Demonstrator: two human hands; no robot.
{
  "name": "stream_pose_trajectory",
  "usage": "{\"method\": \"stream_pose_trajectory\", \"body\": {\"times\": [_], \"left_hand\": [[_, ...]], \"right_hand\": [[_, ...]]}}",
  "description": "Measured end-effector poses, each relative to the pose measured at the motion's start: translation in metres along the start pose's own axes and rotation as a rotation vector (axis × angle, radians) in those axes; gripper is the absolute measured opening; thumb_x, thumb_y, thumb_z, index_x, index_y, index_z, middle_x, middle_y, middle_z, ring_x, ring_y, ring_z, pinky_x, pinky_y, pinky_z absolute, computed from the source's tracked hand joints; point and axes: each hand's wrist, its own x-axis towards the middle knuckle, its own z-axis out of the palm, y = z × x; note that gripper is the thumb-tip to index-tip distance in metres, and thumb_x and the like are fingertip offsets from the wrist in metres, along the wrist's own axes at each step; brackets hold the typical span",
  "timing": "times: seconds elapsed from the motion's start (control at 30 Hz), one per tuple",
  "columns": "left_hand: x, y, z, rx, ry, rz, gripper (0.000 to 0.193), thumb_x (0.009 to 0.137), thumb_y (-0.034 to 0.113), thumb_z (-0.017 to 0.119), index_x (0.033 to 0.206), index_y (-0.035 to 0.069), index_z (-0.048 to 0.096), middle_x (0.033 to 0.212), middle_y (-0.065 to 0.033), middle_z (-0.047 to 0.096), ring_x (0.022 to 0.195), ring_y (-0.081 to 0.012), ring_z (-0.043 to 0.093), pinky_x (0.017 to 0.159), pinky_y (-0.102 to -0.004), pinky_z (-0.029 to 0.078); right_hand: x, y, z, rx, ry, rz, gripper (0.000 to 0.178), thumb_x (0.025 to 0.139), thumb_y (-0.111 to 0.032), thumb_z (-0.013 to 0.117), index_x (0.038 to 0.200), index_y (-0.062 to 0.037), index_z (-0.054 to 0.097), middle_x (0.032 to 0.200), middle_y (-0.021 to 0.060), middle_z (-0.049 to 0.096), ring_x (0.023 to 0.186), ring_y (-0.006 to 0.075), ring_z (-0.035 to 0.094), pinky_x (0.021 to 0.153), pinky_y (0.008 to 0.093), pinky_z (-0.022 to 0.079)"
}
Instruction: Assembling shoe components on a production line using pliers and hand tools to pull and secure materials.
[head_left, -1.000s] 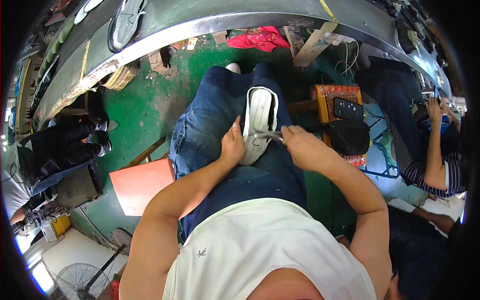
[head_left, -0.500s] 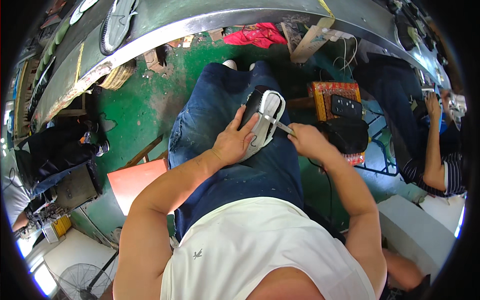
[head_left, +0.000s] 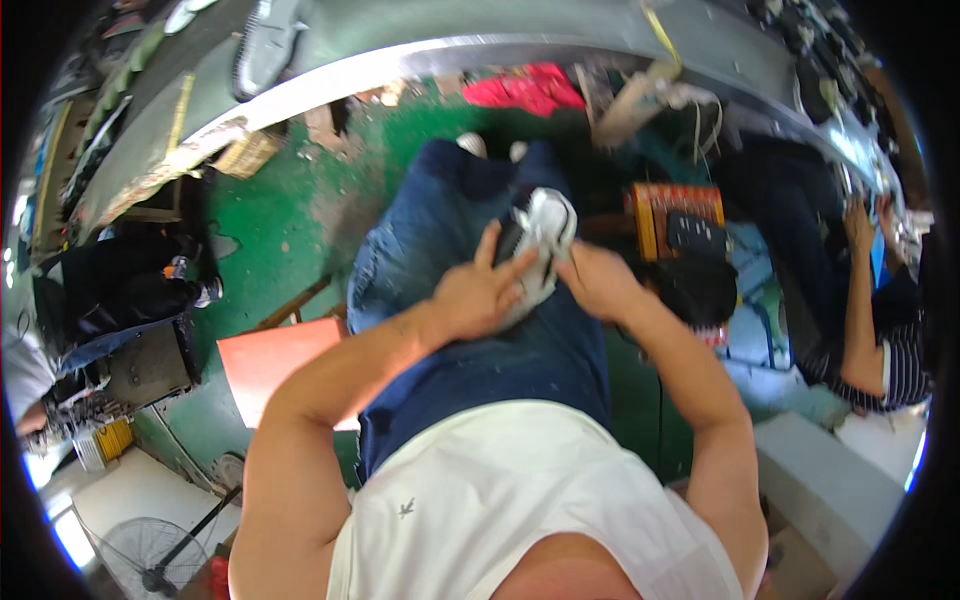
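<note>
A half-made shoe [head_left: 551, 212] lies across my lap with its pale, white-edged underside turned up. Its dark side shows along the left. My left hand [head_left: 474, 298] presses on the shoe's left side, fingers spread over it and gripping it. At the right edge of the shoe, my right hand [head_left: 602, 284] is closed, its fingers against the pale material and smeared by motion. A thin, light-coloured tool was seen in that hand a moment earlier; the hand and blur now largely hide it.
A metal-edged workbench [head_left: 400, 65] spans the far side, with a grey shoe [head_left: 268, 45] on it. An orange-red stool [head_left: 280, 365] stands at left. To the right are a black phone [head_left: 696, 235] and a black bag [head_left: 695, 290]. Co-workers sit on both sides; a fan [head_left: 155, 560] stands lower left.
My right hand has moved left, in against the shoe, and the tool between them is now mostly hidden. My left hand still holds the shoe. The whole view has shifted slightly.
</note>
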Motion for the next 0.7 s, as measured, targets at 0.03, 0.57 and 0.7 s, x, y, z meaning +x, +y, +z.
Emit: {"method": "stream_pose_trajectory", "body": {"times": [0.03, 0.57, 0.7], "left_hand": [[-0.002, -0.007, 0.015, -0.113, 0.064, 0.023, 0.07, 0.1, 0.036, 0.055, 0.16, 0.019, 0.024, 0.157, -0.0327, 0.029, 0.112, -0.05, 0.063, 0.097, -0.0479, 0.053], [-0.021, -0.002, -0.093, -0.17, 0.334, 0.146, 0.083, 0.072, 0.013, 0.08, 0.142, 0.004, 0.037, 0.114, -0.024, 0.067, 0.104, -0.0412, 0.067, 0.086, -0.0456, 0.055], [-0.004, 0.027, -0.137, -0.643, 0.471, 0.293, 0.071, 0.075, 0.009, 0.088, 0.131, 0.005, 0.045, 0.108, -0.0138, 0.07, 0.099, -0.0217, 0.069, 0.085, -0.0352, 0.055]], "right_hand": [[-0.008, 0.003, 0.004, -0.002, -0.054, 0.033, 0.037, 0.101, -0.037, 0.052, 0.099, -0.0004, 0.057, 0.089, 0.0259, 0.067, 0.09, 0.0456, 0.065, 0.078, 0.0541, 0.051], [-0.057, 0.019, 0.001, 0.848, 0.149, 0.268, 0.034, 0.107, -0.03, 0.048, 0.105, 0.0026, 0.058, 0.086, 0.008, 0.066, 0.074, 0.0149, 0.065, 0.068, 0.0298, 0.051], [-0.063, 0.034, 0.003, 0.972, 0.125, 0.374, 0.027, 0.104, -0.023, 0.053, 0.111, 0.0026, 0.058, 0.088, 0.0073, 0.065, 0.072, 0.014, 0.063, 0.068, 0.0296, 0.051]]}}
